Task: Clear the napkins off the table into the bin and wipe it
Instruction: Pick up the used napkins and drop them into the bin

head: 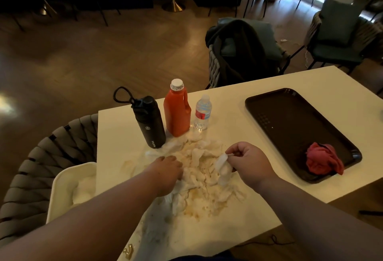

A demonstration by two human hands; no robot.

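A heap of crumpled, stained white napkins (199,173) lies in the middle of the white table (269,99), with brownish wet stains around it. My left hand (167,171) is down on the left side of the heap, its fingers curled into the napkins. My right hand (248,161) pinches one white napkin (223,167) and holds it just above the heap's right side. A white bin (62,190) with napkins inside sits on a chair at the table's left edge. A crumpled red cloth (323,161) lies on a dark tray (290,124).
Just behind the heap stand a black flask (151,124), an orange bottle (177,113) and a small water bottle (203,113). A woven chair (31,157) holds the bin at left. Another chair with a dark jacket (238,51) stands beyond the table's far edge.
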